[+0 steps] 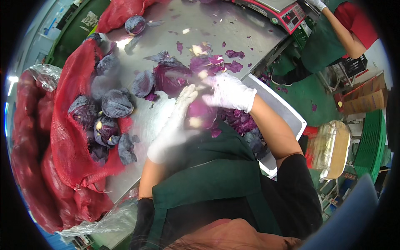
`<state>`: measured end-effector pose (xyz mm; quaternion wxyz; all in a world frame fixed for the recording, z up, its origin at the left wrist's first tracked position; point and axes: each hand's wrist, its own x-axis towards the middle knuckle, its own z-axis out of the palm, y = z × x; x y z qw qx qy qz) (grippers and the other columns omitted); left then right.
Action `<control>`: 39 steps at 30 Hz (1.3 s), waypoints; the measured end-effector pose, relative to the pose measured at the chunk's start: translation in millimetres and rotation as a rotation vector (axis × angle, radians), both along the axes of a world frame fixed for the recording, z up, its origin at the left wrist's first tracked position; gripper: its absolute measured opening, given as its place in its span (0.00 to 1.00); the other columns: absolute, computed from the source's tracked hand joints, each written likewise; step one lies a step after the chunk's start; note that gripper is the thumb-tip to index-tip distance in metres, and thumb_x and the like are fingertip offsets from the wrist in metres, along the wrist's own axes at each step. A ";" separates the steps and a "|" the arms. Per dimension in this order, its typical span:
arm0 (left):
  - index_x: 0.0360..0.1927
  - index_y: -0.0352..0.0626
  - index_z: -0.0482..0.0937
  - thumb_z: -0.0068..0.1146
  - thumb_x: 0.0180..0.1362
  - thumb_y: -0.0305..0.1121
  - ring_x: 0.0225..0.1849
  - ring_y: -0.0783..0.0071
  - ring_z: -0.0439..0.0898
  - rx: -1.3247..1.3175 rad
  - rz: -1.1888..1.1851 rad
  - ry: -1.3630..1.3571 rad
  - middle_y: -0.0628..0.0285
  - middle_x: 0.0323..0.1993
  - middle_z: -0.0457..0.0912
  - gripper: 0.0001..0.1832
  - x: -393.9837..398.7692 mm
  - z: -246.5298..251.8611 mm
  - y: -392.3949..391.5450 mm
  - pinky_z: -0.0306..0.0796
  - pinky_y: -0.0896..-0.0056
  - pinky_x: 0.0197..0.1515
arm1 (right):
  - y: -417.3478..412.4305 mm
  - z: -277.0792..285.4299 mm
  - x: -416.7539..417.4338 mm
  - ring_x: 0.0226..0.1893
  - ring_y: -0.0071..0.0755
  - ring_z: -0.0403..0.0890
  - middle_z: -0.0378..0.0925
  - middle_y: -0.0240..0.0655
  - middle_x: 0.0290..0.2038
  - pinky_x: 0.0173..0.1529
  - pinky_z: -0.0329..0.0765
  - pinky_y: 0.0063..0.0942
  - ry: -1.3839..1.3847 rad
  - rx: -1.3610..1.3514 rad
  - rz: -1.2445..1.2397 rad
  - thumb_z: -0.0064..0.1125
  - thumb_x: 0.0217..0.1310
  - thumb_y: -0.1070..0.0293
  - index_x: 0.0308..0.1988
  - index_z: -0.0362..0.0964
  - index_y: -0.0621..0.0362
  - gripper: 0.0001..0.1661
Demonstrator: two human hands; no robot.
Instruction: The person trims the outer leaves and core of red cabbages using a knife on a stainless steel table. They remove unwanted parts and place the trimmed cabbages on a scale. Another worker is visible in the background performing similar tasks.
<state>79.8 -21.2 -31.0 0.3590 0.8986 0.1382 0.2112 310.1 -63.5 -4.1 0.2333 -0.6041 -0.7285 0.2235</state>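
My left hand (175,125), in a white glove, lies along the left side of a red cabbage (201,117) near the front of my apron. Above the cabbage's right side is my gloved right hand (229,92), its fingers bent; blur hides whether it grips anything. Beyond my hands lie loose purple cabbage leaves (172,76) and cut pieces with pale stem ends (200,50). To the left, several whole red cabbages (117,103) spill from an open red mesh sack (73,125) on the metal table (150,125).
Full red mesh sacks (28,134) stand at the far left. A white-rimmed bin (279,107) with leaves stands at my right. A red scale (289,18) is at the table's far right. Another person (331,40) stands beyond it, above scraps on the green floor.
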 end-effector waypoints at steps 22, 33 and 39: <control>0.71 0.40 0.62 0.83 0.34 0.40 0.73 0.60 0.62 -0.440 0.426 -0.103 0.56 0.68 0.63 0.59 -32.9 5.1 -11.2 0.55 0.59 0.75 | -44.7 -46.7 -60.4 0.43 0.51 0.85 0.82 0.47 0.45 0.51 0.81 0.39 0.470 -0.075 -0.232 0.62 0.62 0.46 0.68 0.61 0.59 0.43; 0.70 0.40 0.65 0.79 0.41 0.36 0.72 0.62 0.64 -0.445 0.448 -0.051 0.56 0.69 0.67 0.50 -39.4 0.7 -11.5 0.56 0.59 0.75 | -37.6 -116.2 -33.9 0.26 0.46 0.85 0.82 0.41 0.25 0.35 0.83 0.39 0.134 0.185 -0.544 0.56 0.64 0.64 0.41 0.81 0.51 0.10; 0.71 0.38 0.64 0.80 0.40 0.37 0.76 0.60 0.59 -0.427 0.346 -0.029 0.54 0.72 0.64 0.53 -56.2 -3.3 -11.0 0.50 0.58 0.77 | -49.5 -97.7 -24.7 0.42 0.29 0.83 0.80 0.37 0.48 0.49 0.81 0.27 0.580 0.321 -0.277 0.70 0.57 0.58 0.54 0.76 0.54 0.26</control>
